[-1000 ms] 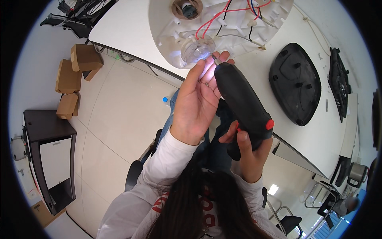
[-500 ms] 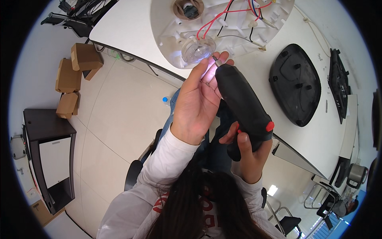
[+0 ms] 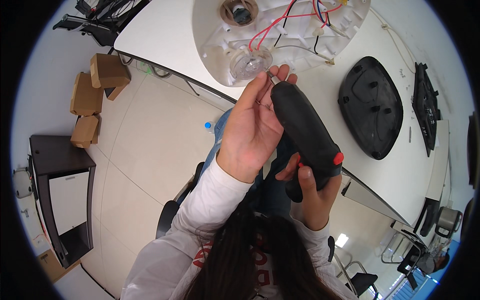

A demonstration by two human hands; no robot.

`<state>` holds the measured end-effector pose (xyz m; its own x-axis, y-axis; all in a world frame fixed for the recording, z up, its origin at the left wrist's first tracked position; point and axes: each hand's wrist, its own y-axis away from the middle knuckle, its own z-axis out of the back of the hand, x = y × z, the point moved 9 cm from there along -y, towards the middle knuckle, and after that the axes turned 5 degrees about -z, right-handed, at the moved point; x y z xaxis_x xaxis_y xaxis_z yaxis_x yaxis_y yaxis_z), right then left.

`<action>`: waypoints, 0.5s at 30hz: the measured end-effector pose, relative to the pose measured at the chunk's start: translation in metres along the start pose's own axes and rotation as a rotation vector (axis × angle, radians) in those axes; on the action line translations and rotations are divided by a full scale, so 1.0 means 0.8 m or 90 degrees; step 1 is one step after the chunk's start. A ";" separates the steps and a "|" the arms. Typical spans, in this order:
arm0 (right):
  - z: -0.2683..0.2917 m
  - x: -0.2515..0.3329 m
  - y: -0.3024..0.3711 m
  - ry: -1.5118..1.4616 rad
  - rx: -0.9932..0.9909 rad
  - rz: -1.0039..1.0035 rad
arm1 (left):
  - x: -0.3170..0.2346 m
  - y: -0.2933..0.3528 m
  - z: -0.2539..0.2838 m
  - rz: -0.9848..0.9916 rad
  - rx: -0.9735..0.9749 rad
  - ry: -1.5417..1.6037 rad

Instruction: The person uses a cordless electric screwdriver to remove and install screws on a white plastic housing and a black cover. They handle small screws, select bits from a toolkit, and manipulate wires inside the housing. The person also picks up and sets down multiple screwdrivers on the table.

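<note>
My right hand (image 3: 317, 192) grips the handle of a black power screwdriver (image 3: 305, 125) with red buttons, a finger by its trigger. The tool points up and to the left, with its metal bit at the edge of a white plastic housing (image 3: 212, 55). My left hand (image 3: 252, 125) is palm up beside the tool's nose. Its thumb and fingertips come together around the bit tip; what they pinch is too small to make out. Just beyond them, a clear round lamp piece (image 3: 247, 64) sits in the housing, with red wires (image 3: 272, 30) running from it.
On the white table (image 3: 165, 35), a black curved cover (image 3: 372, 107) lies to the right, inner side up. Past it are small loose parts and a black panel (image 3: 425, 107). Cardboard boxes (image 3: 87, 92) and a dark cabinet (image 3: 62, 190) stand at the left.
The bright glow at the screwdriver's nose has gone out. The housing has shifted slightly right, and my left hand has moved a little right with it. My right hand keeps its grip.
</note>
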<state>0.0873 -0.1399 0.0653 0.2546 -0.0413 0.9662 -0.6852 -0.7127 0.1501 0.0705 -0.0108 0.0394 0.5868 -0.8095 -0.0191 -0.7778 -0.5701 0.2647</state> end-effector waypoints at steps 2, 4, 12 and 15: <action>0.000 -0.001 0.000 0.002 0.002 0.000 | 0.001 -0.001 0.000 0.004 -0.016 0.019; 0.000 0.000 0.000 0.006 0.007 0.005 | 0.000 -0.001 0.000 0.000 -0.036 0.032; 0.005 -0.001 0.005 0.022 0.012 0.000 | 0.003 -0.004 0.006 0.030 -0.045 0.050; 0.014 0.002 0.015 -0.008 0.000 -0.006 | 0.000 -0.002 0.006 -0.001 -0.072 0.006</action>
<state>0.0868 -0.1563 0.0667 0.2693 -0.0431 0.9621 -0.6832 -0.7127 0.1594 0.0707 -0.0109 0.0342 0.5905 -0.8069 -0.0112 -0.7466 -0.5515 0.3721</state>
